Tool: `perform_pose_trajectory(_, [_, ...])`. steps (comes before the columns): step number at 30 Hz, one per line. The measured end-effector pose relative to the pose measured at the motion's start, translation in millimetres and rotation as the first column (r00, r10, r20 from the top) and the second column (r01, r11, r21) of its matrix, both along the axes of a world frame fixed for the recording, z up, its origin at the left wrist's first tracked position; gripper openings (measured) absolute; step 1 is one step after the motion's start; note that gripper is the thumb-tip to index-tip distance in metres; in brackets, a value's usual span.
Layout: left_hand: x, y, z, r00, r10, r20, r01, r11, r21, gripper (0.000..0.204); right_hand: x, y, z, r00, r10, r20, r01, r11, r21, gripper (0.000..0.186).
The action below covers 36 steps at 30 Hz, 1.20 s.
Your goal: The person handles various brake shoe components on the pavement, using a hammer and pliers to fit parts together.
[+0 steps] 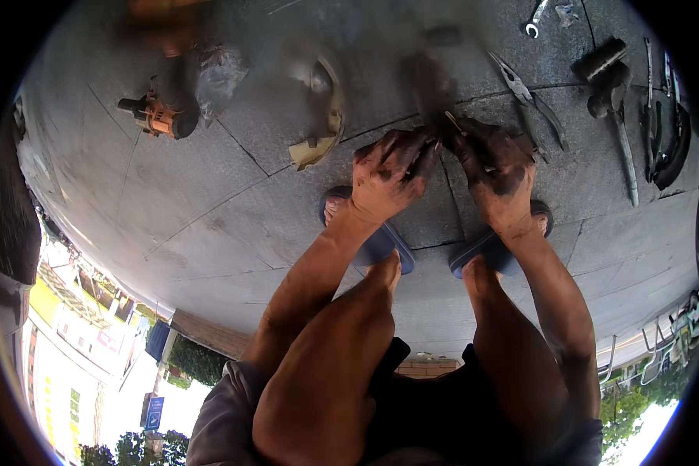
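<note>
Where our left hand (392,167) and right hand (499,159) meet low above grey paving (233,198), we hold a small yellowish-tipped piece (451,118).

It sits between our fingertips, just beyond our dark sandals (382,242): a slim sliver, pale gold at its end, the rest dark or hidden by our stained fingers, so we cannot tell its full shape. Both hands are clamped on it, close side by side. Beneath us, the slabs are large, with dark joints and smudges. We see a curved cream-coloured piece (336,116) and an orange-and-black part (161,116) beside clear plastic (221,81) on the left, pliers (531,99) and a hammer (615,85) on the right. Around us it is outdoors, with greenery (198,359), a blue sign (154,414) and a yellow-and-white building front (48,299) at lower left.
</note>
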State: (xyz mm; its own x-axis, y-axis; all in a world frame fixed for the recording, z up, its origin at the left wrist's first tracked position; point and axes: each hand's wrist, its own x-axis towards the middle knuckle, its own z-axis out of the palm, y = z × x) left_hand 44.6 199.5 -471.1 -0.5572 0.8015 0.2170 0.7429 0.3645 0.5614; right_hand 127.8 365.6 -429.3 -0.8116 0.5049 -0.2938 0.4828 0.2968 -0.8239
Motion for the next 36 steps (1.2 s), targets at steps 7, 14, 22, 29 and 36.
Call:
perform_pose_trajectory(7, [-39, 15, -2, 0.961, -0.252, 0.114, 0.252, 0.968, 0.021, 0.069, -10, 11, -2, 0.998, -0.027, -0.054, 0.034, 0.992, 0.122, 0.021])
perform_pose_trajectory(14, [-30, 21, -11, 0.984, -0.114, 0.136, 0.103, 0.991, 0.082, 0.056, -14, 3, 6, 0.999, -0.026, -0.033, 0.028, 0.997, 0.074, 0.019])
perform_pose_trajectory(22, [-22, 31, -21, 0.999, 0.046, 0.008, -0.047, 0.967, 0.252, 0.043, -17, 7, -2, 0.989, 0.060, -0.134, -0.044, 0.992, 0.118, 0.024])
perform_pose_trajectory(29, [-21, 36, -29, 0.999, 0.039, -0.028, -0.031, 0.968, 0.249, 0.044, -1, 18, 0, 0.998, 0.027, -0.052, -0.021, 0.993, 0.113, 0.031])
perform_pose_trajectory(36, [-14, 45, -27, 0.986, 0.167, 0.020, -0.166, 0.946, 0.277, 0.034, 71, 83, -8, 0.957, -0.290, 0.014, 0.263, 0.886, 0.382, 0.021])
